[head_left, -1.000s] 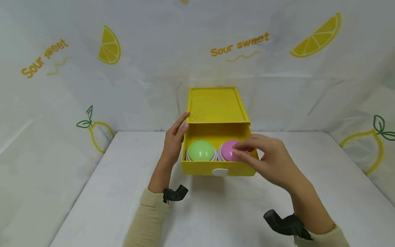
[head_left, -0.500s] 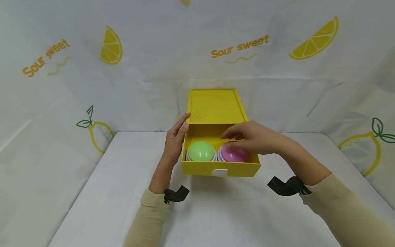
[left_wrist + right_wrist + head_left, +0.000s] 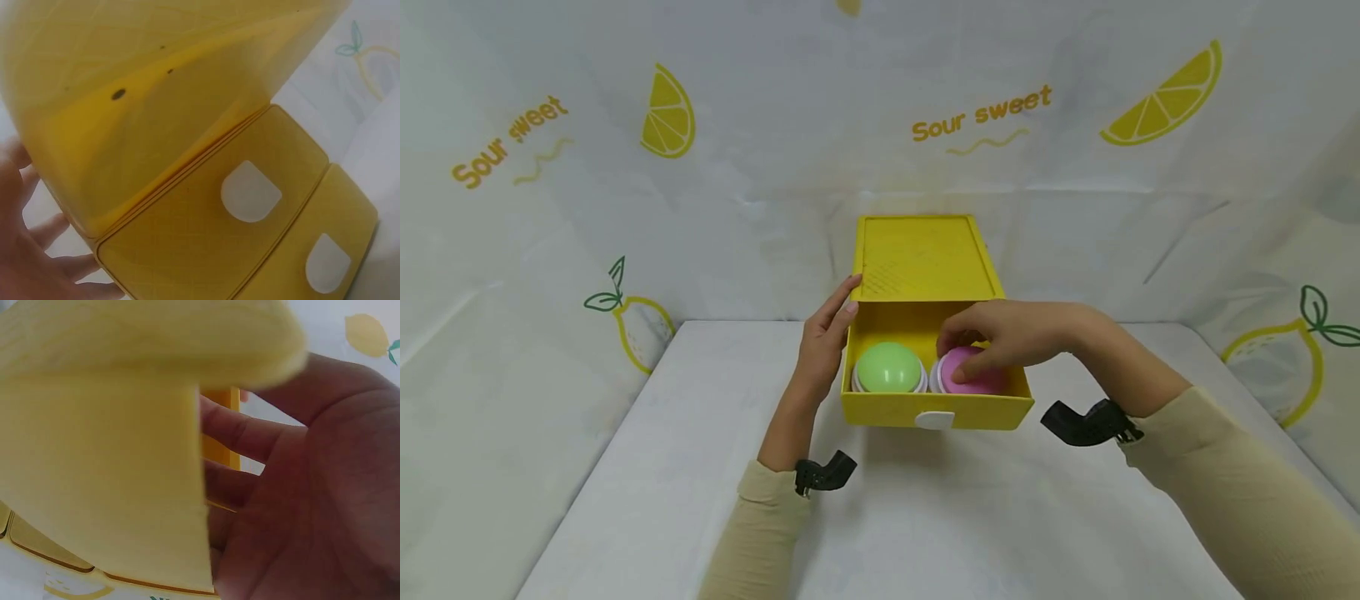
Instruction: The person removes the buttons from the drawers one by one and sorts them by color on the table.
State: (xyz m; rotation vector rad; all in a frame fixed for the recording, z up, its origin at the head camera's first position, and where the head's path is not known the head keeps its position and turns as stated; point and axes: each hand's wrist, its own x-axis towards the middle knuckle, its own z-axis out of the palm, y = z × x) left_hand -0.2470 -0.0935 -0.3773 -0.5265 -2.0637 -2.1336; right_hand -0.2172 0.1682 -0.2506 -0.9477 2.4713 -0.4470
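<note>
A yellow drawer cabinet point(image 3: 928, 254) stands at the back of the table, its top drawer point(image 3: 880, 411) pulled out. Two round domes with white rims sit in that drawer: a green dome point(image 3: 886, 365) at left and a pink dome point(image 3: 981, 384) at right. With its fingers fairly straight, my left hand point(image 3: 822, 346) rests against the cabinet's left side. My right hand point(image 3: 1022, 332) reaches in from the right and grips the pink dome, thumb on the near side and fingers behind. In the right wrist view the drawer's wall hides the dome and the fingertips.
Below the pulled-out drawer, the left wrist view shows further drawer fronts with white tabs point(image 3: 251, 192). The white table point(image 3: 722, 375) meets a white cloth backdrop point(image 3: 760, 125) printed with lemons, close behind the cabinet.
My right hand has moved over the pink dome from its near right, and its fingers have gone down behind and closed round it. My left hand has kept its place.
</note>
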